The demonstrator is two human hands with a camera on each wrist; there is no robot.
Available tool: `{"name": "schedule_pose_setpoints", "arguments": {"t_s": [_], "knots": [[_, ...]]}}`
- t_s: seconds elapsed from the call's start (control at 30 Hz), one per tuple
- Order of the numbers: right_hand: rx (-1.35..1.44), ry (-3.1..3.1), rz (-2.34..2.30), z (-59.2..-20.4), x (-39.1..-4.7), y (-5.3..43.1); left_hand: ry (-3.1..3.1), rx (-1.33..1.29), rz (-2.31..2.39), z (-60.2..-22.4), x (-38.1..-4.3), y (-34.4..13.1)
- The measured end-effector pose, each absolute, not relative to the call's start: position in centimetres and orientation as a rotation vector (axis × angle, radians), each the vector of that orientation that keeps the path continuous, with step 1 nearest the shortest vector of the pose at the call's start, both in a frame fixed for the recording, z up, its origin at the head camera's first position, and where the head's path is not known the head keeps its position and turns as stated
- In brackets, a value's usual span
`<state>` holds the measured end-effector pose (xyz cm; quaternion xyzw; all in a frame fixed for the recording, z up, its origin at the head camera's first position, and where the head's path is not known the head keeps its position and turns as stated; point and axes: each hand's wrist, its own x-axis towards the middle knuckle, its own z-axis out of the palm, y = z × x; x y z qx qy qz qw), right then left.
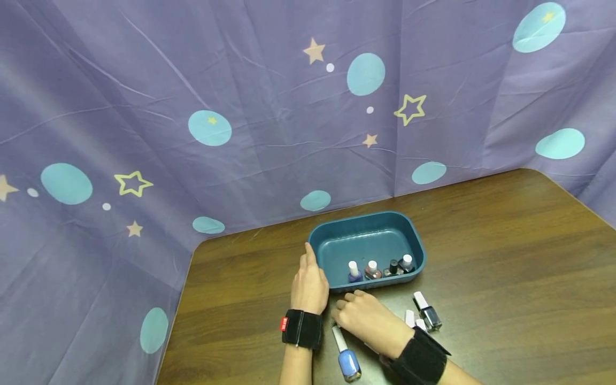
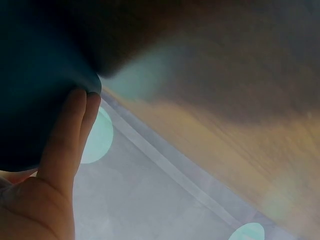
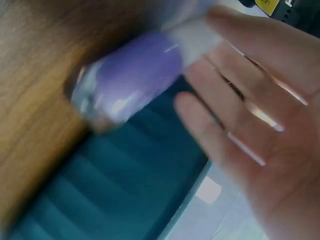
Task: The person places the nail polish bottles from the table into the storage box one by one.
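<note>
My left hand [image 1: 310,286] rests against the left end of a teal plastic tray [image 1: 353,218], its straight fingers [image 2: 62,137] lying along the outside wall near the corner. In front of the tray, my right hand [image 1: 372,323] pinches the white cap of a blue nail polish bottle [image 1: 348,363]. The same bottle [image 3: 137,75] appears purplish and blurred in the right wrist view, its glass end pointing away from the palm. Inside the tray, along its front wall, stand several nail polish bottles, including a purple one [image 1: 355,275] and a pinkish one [image 1: 372,271].
A dark nail polish bottle [image 1: 429,315] with a white cap lies right of my right hand. White caps [image 1: 409,318] of other bottles show beside that hand, their lower parts hidden. Behind the wooden table [image 1: 505,256] hangs a purple curtain [image 1: 269,176].
</note>
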<state>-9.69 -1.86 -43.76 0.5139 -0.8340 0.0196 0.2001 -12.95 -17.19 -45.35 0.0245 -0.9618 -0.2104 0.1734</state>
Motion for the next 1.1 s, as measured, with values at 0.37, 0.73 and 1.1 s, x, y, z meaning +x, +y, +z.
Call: {"name": "schedule_pose_setpoints", "arguments": {"t_s": [0.37, 0.73, 1.1], "knots": [[1.501, -2.358, 0.422, -39.7, -10.0, -0.1, -2.725, 0.057, -0.605, -45.4, -12.8, -17.4], [1.338, -2.155, 0.733, -38.2, -10.9, 1.3, -2.732, 0.068, -0.608, -45.3, -13.0, -17.4], [1.287, -2.199, 0.709, -39.0, -11.5, 1.2, -2.725, 0.06, -0.609, -45.3, -13.1, -17.3]]}}
